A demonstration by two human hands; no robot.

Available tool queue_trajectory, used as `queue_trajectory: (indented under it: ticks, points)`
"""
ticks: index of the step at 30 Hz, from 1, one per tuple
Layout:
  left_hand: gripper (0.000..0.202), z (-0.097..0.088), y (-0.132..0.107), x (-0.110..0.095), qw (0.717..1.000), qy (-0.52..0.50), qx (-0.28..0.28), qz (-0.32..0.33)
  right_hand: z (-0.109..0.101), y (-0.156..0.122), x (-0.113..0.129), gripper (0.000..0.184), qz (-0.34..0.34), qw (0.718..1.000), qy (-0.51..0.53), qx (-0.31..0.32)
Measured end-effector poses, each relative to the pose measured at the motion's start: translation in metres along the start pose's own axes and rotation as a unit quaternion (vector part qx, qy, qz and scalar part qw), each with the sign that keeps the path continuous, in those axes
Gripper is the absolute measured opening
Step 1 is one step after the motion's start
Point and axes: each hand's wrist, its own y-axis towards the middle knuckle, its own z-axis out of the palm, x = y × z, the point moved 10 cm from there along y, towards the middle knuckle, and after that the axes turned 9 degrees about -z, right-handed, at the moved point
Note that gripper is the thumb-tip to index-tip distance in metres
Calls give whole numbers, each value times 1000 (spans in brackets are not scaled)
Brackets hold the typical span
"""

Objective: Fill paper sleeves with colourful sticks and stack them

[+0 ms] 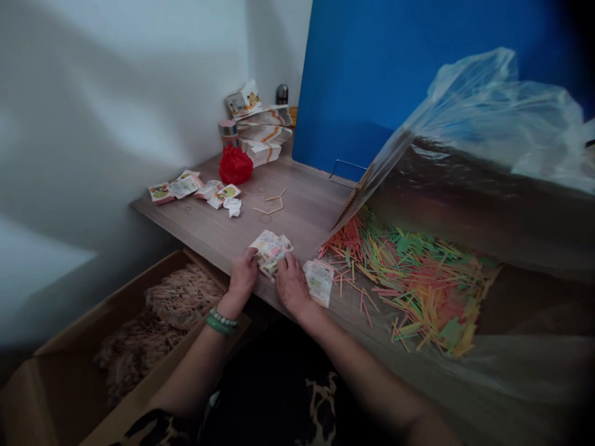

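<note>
Near the table's front edge lie small printed clear packets (268,246), bunched together between my two hands. My left hand (242,274), with green bracelets on the wrist, is closed on their left edge, thumb and fingers pinched. My right hand (292,285) curls its fingers over their right side; its fingertips are partly hidden. Just right of that hand a flat printed packet (320,282) lies on the table. Thin coloured sticks (418,272) in pink, green and yellow spill from a plastic-lined carton towards it.
The carton's clear liner (493,111) rises at the right before a blue panel (353,80). Small printed boxes (162,192), a red bag (235,165) and stacked flat cartons (264,133) stand farther back. At lower left, a cardboard box (60,378) holds many small packets.
</note>
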Motion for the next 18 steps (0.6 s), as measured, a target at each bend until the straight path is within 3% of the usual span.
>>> queue_trajectory:
  ticks: [4, 7, 11, 14, 18]
  points:
    - [28, -3, -1, -2, 999, 46, -13, 0, 0, 1, 1, 27, 6, 1000, -16, 13]
    - [32, -7, -1, -20, 996, 72, -43, 35, -2, 3, 0, 28, 13, 1000, -14, 15]
    - [26, 12, 6, -44, 992, 105, 0, 72, -7, 2, -6, 30, 35, 999, -23, -1]
    - [18, 20, 11, -42, 994, 99, 7, 51, -10, 3, -17, 39, 64, 998, -11, -9]
    - [13, 18, 12, -29, 998, 56, 5, 25, -13, 13, -31, 59, 81, 997, 13, -2]
